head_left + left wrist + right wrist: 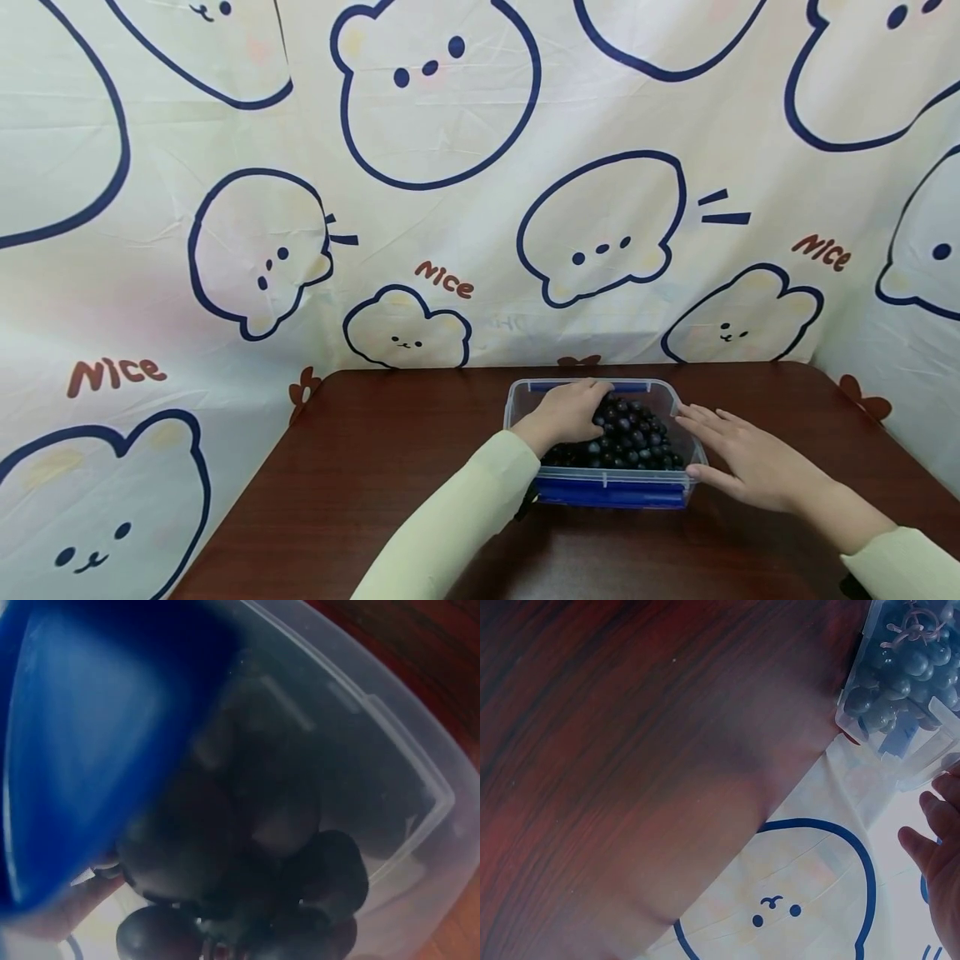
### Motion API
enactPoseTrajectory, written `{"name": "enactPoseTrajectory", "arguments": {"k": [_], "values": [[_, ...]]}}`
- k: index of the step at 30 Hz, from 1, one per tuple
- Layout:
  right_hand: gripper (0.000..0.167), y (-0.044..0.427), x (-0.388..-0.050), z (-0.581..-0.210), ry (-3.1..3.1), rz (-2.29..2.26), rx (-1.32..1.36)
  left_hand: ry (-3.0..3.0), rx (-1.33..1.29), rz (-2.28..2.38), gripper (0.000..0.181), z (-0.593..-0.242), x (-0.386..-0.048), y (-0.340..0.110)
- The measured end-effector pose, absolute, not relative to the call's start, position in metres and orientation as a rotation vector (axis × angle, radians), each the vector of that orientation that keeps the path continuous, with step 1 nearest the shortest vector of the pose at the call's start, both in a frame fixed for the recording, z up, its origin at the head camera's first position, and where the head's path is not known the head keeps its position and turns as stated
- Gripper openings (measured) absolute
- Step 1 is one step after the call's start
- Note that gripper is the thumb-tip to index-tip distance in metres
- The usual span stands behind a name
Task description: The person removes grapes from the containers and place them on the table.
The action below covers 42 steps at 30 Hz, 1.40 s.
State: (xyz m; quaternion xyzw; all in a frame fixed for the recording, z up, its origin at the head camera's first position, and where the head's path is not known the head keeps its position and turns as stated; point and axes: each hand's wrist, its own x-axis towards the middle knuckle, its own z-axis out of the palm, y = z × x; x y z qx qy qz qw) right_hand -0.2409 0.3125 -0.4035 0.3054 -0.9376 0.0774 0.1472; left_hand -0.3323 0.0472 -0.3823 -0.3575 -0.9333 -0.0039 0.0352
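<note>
Dark grapes (633, 433) fill much of a clear plastic box (600, 475) with blue clips, on the table. My left hand (566, 414) reaches over the box's left side, thumb and fingers round the left part of the bunch; some fingertips are hidden. Up close in the left wrist view are grapes (326, 874) behind the clear wall, with a blurred blue clip (90, 735) in front. On the right, my right hand (750, 458) has its fingers extended against the box's right rim. A stem (915, 630) tops the grapes in the right wrist view.
The dark brown wooden table (397, 450) carries the box near its back edge. Behind and at the sides hangs a pale cloth (480, 225) with bear drawings. Pale green sleeves (457, 517) cover both forearms.
</note>
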Motion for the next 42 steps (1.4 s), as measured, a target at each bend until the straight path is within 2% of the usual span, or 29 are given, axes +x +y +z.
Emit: {"name": "enactPoseTrajectory", "arguments": {"k": [28, 42], "values": [[0.066, 0.3131, -0.2400, -0.4052, -2.705, 0.257, 0.865, -2.817, -1.083, 0.036, 0.060, -0.3839, -0.3269, 0.0507], [0.065, 0.3143, -0.2410, -0.4071, -2.697, 0.248, 0.874, -2.550, -1.206, 0.214, 0.057, -0.3796, -0.3224, 0.0441]]}}
